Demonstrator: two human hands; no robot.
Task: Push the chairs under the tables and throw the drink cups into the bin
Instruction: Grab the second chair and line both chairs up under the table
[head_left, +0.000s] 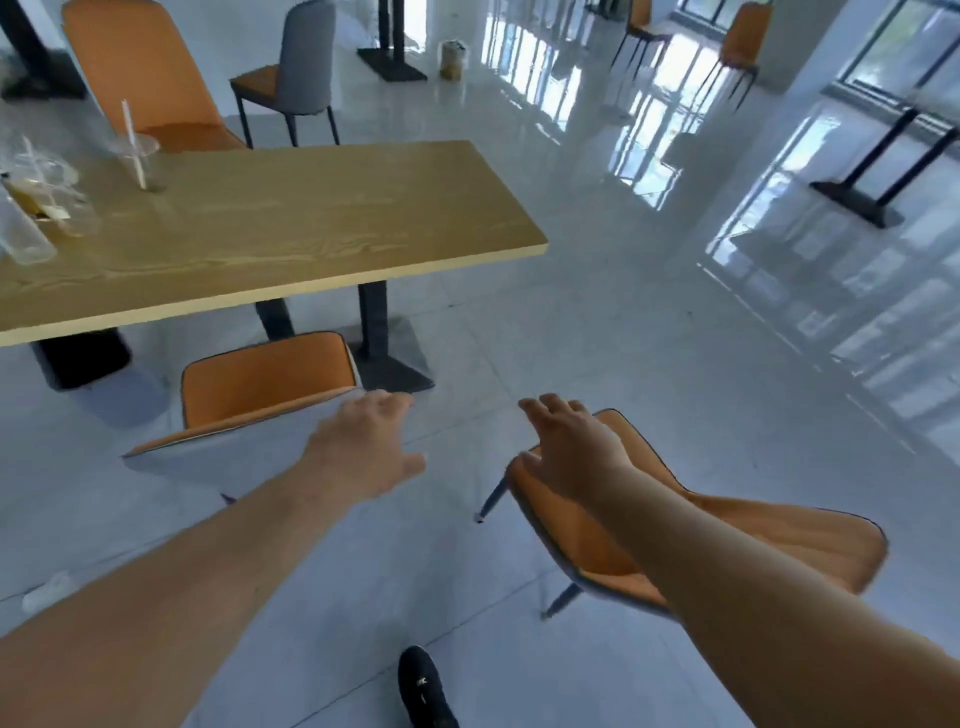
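A long wooden table (311, 218) fills the upper left. An orange chair with a grey back (260, 384) stands at its near side, seat partly under the top. My left hand (369, 447) hovers open at that chair's right corner, holding nothing. To the right, a second orange chair (753, 535) stands out on the floor, away from the table. My right hand (571, 447) is open above its front edge, fingers spread. Clear plastic drink cups sit on the table's left end: one with a straw (137, 156), others with lids (47, 197).
Another orange chair (140, 78) and a grey-backed chair (296, 67) stand beyond the table. A cup (453, 60) sits on the floor by a table base (392, 65). More chairs (737, 47) and a table base (852, 200) are far right. My black shoe (423, 686) is below.
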